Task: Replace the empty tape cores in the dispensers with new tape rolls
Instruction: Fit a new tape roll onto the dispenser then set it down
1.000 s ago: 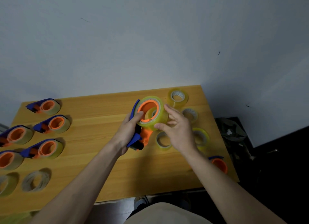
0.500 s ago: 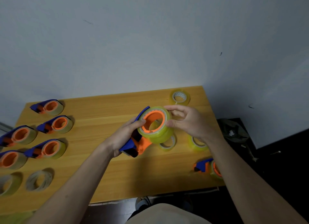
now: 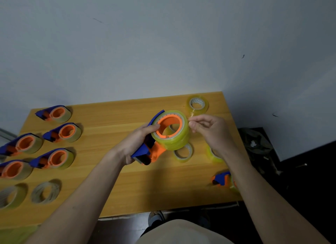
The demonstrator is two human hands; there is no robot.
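My left hand (image 3: 135, 143) grips a blue and orange tape dispenser (image 3: 148, 152) above the middle of the wooden table (image 3: 112, 171). A full yellowish tape roll (image 3: 177, 140) sits on the dispenser's orange hub. My right hand (image 3: 211, 132) is at the roll's right side, thumb and forefinger pinched at the loose tape end. Spare tape rolls lie behind and below: one roll (image 3: 197, 104) at the far right corner, a thin roll (image 3: 183, 152) under the dispenser, another roll (image 3: 212, 154) partly hidden by my right wrist.
Several loaded blue and orange dispensers (image 3: 61, 131) lie in rows on the table's left side. Two empty tape cores (image 3: 45, 192) lie near the left front edge. Another dispenser (image 3: 222, 179) sits at the right front edge, half hidden by my right forearm. A dark bag (image 3: 258, 145) is on the floor to the right.
My right hand has gone from resting over the roll to its right side and now pinches the tape end. The dispenser is held higher and tilted more towards me.
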